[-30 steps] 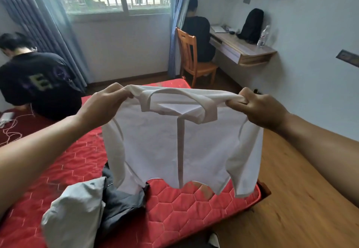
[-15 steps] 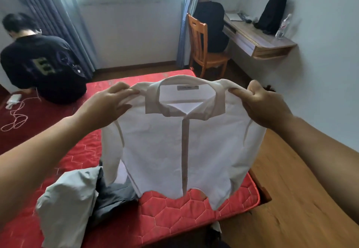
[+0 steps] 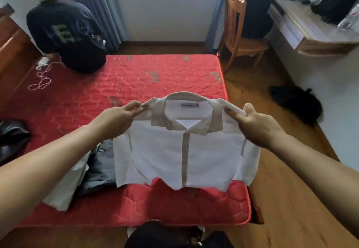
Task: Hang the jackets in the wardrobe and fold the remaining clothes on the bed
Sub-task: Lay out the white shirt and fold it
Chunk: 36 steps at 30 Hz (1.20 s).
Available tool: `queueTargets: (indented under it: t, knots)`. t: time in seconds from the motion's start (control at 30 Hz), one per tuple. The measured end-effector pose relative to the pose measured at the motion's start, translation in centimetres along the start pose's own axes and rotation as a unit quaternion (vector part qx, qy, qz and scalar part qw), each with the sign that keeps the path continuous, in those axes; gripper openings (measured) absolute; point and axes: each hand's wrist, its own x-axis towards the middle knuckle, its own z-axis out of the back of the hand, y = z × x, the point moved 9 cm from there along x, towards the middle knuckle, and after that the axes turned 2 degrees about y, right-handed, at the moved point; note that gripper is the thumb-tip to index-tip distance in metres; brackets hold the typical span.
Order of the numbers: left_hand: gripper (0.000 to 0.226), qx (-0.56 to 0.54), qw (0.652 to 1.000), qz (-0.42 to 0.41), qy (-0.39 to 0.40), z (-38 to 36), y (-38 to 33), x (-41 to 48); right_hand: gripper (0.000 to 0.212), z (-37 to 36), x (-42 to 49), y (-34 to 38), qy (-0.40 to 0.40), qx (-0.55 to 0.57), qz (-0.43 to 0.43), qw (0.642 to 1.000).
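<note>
**Held up by both shoulders over the bed [image 3: 155, 77]: white collared shirt [image 3: 186, 154]**

Spread front-on at the centre of the view, collar uppermost with a label showing inside it, placket closed, hem hanging over the near end of the red mattress toward 6 o'clock; contact between hem and mattress impossible to tell. At 9 o'clock of the collar, left grip [image 3: 116, 119] closed on the shirt's shoulder, cloth pinched between thumb and fingertips. At 3 o'clock of the collar, right grip [image 3: 260, 125] likewise closed on the other shoulder, thumb on top and fingers curled under the fabric. Both sleeves hanging down at the shirt's sides.

On the mattress at 8 o'clock of the shirt, just beside it and partly behind it, a crumpled dark jacket [image 3: 101, 166], with a pale garment [image 3: 64, 189] lying against its 8 o'clock side. Another black garment [image 3: 11, 137] at the 9 o'clock edge of the view.

At 10 o'clock, a person in a black T-shirt [image 3: 68, 32] seated on the far corner of the bed, back to the camera, a white cable [image 3: 41, 80] looped on the mattress close by. At 1 o'clock, a wooden chair [image 3: 239, 30] with a second person in black [image 3: 254, 5] seated on it, facing a worktop [image 3: 310, 32] at 2 o'clock. On the wooden floor at 3 o'clock, a black bag [image 3: 297, 102] against the wall.
</note>
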Motion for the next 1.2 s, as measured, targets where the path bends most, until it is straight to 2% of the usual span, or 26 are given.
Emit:
queueTargets:
  t: [0.03,0.07,0.1,0.13,0.17,0.2,0.23,0.27,0.33,0.4,0.5,0.57,0.67,0.73,0.83,0.9,0.97,1.03,1.1,1.2]
  knots:
    - [0.067,0.005,1.0,0.003,0.005,-0.4,0.2,1.0,0.106,-0.3,1.3,-0.7,0.02,0.056,-0.028,0.998]
    - [0.07,0.011,1.0,0.001,0.013,-1.0,0.4,2.2,0.108,-0.9,2.7,-1.3,0.015,0.065,0.008,0.998]
    - [0.073,0.021,1.0,-0.002,0.023,-1.6,0.7,3.3,0.11,-1.3,3.9,-2.0,0.042,0.109,-0.029,0.993]
    - [0.075,0.037,0.999,-0.002,0.036,-2.2,1.2,4.6,0.112,-1.3,4.9,-2.0,0.03,0.02,-0.009,0.999]
    - [0.078,0.057,0.997,-0.004,0.047,-2.9,1.8,6.1,0.116,-1.6,6.7,-2.6,0.025,0.033,-0.022,0.999]
    - [0.081,0.079,0.995,-0.009,0.059,-3.9,2.5,7.8,0.121,-2.3,8.1,-2.6,0.023,-0.074,0.006,0.997]
    - [0.084,0.103,0.992,-0.015,0.071,-4.9,3.1,9.7,0.126,-3.0,9.9,-3.2,0.047,-0.088,-0.006,0.995]
    - [0.086,0.123,0.989,-0.017,0.081,-5.9,3.7,11.8,0.129,-3.3,11.9,-3.5,0.032,-0.167,0.014,0.985]
    - [0.093,0.152,0.985,-0.011,0.08,-7.6,5.4,16.9,0.13,-4.7,17.0,-4.7,0.02,-0.207,0.028,0.978]
    - [0.103,0.168,0.984,0.027,0.058,-8.9,7.5,22.6,0.125,-5.5,22.9,-6.0,-0.011,-0.229,0.021,0.973]
    - [0.094,0.134,0.977,0.16,0.041,-12.5,10.3,28.8,0.108,-8.5,30.7,-7.8,-0.063,-0.284,-0.041,0.956]
    - [0.088,0.07,0.976,0.201,0.048,-18.0,10.1,30.3,0.097,-13.7,33.4,-8.3,-0.056,-0.264,-0.071,0.96]
    - [0.077,-0.043,0.985,0.158,0.053,-29.6,6.2,28.9,0.078,-26.7,33.0,-8.4,0.022,-0.21,-0.037,0.977]
    - [0.074,-0.09,0.982,0.138,0.089,-37.9,3.8,26.1,0.069,-35.6,30.9,-9.0,0.085,-0.175,-0.012,0.981]
    - [0.072,-0.076,0.976,0.123,0.162,-48.6,2.1,22.2,0.07,-45.4,28.2,-11.1,0.142,-0.148,-0.01,0.979]
    - [0.072,-0.043,0.976,0.114,0.182,-53.6,1.9,20.7,0.073,-49.5,27.4,-13.4,0.149,-0.101,-0.057,0.982]
    - [0.075,-0.04,0.967,0.142,0.207,-57.5,2.5,19.8,0.076,-52.5,27.0,-15.8,0.14,-0.054,-0.114,0.982]
    - [0.08,-0.047,0.96,0.16,0.226,-60.8,2.6,18.8,0.079,-55.5,26.3,-17.4,0.143,-0.054,-0.131,0.98]
    - [0.087,-0.041,0.966,0.157,0.203,-62.7,2.3,18.0,0.082,-57.8,25.6,-17.9,0.131,-0.087,-0.114,0.981]
    - [0.077,-0.076,0.975,0.159,0.137,-63.6,2.3,17.3,0.082,-58.5,25.1,-17.9,0.083,-0.084,-0.101,0.988]
